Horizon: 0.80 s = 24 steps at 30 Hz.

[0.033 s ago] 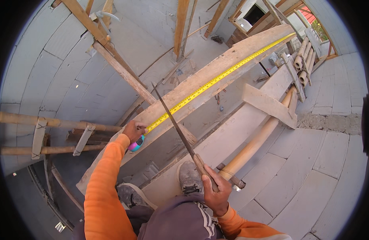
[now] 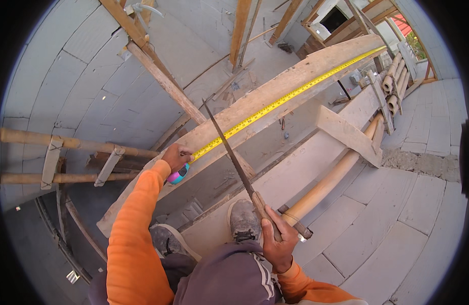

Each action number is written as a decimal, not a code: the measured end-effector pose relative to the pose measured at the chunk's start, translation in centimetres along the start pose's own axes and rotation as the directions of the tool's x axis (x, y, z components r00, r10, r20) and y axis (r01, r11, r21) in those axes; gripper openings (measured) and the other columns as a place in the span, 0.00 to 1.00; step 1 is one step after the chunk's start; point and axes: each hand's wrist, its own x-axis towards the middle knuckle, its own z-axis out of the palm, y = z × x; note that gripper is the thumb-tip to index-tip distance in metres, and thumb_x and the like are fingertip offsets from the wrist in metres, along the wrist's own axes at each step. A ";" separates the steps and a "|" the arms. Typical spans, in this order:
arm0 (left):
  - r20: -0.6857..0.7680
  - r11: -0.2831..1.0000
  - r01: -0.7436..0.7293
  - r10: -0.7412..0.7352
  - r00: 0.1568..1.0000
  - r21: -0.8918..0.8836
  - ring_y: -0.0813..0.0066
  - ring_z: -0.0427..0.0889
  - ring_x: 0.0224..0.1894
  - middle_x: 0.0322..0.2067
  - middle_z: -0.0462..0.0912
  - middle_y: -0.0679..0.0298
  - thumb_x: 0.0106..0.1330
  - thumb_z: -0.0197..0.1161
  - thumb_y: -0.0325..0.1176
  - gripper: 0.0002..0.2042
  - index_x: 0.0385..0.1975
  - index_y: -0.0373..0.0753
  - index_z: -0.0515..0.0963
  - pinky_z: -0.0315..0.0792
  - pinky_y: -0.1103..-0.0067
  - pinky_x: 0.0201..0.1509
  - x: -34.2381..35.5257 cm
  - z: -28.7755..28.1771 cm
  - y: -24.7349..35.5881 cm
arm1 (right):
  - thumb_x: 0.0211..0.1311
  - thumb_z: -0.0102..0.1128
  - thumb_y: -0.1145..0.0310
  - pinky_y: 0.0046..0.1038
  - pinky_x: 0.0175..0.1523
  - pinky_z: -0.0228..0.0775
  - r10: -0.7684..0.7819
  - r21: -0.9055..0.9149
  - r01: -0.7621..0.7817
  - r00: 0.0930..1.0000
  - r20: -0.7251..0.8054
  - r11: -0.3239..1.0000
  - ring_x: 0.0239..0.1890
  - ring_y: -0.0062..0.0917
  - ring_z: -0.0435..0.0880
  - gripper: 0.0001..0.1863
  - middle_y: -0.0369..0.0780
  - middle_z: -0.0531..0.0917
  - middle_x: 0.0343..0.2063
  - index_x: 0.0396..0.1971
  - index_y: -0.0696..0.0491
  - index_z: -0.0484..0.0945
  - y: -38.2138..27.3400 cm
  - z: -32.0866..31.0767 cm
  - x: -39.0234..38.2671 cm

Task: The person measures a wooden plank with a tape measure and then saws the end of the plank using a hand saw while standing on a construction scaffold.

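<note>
Wooden, the long plank [image 2: 260, 104] bears a yellow tape [image 2: 287, 97] along its top, best kept taut and straight. The handsaw [image 2: 236, 161], clasped in the right hand [image 2: 280, 241], should clear it; the left hand [image 2: 174, 158] clutches the tape's case [image 2: 178, 174].

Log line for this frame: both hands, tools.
left hand: at tape measure | right hand: gripping saw by handle | yellow tape: extended along plank

Orange sleeves [image 2: 135, 249] here, long, creased, snug at the cuffs! Down we go: dk purple-grey pants [image 2: 219, 277], white stripes [image 2: 266, 278] on the R side, then grey shoes [image 2: 244, 223], dusty, w/ pale sole edges!
</note>
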 end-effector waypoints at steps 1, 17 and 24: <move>0.042 0.996 0.054 -0.051 0.998 -0.064 0.69 0.85 0.36 0.35 0.88 0.55 0.60 0.70 0.28 0.12 0.43 0.32 0.86 0.76 0.74 0.48 0.3 0.7 0.5 | 0.66 0.63 0.74 0.23 0.41 0.75 -0.003 -0.025 0.003 1.000 0.004 1.000 0.33 0.23 0.86 0.15 0.48 0.88 0.34 0.50 0.63 0.83 0.2 0.1 -0.2; -0.068 0.971 0.230 -0.225 0.972 0.070 0.52 0.81 0.55 0.50 0.82 0.52 0.53 0.65 0.20 0.19 0.44 0.47 0.80 0.76 0.65 0.55 2.5 3.9 -0.4 | 0.67 0.60 0.77 0.27 0.43 0.78 -0.036 -0.293 0.108 0.970 0.241 0.950 0.38 0.33 0.90 0.15 0.53 0.88 0.39 0.52 0.64 0.82 -3.4 -2.9 -4.2; -0.031 0.968 0.202 -0.199 0.979 0.151 0.49 0.78 0.59 0.54 0.79 0.53 0.50 0.61 0.14 0.28 0.50 0.52 0.75 0.74 0.61 0.57 1.4 3.1 1.1 | 0.66 0.61 0.77 0.28 0.44 0.78 -0.024 -0.314 0.111 0.963 0.269 0.943 0.40 0.36 0.90 0.15 0.53 0.88 0.39 0.51 0.64 0.82 -3.8 -2.8 -4.9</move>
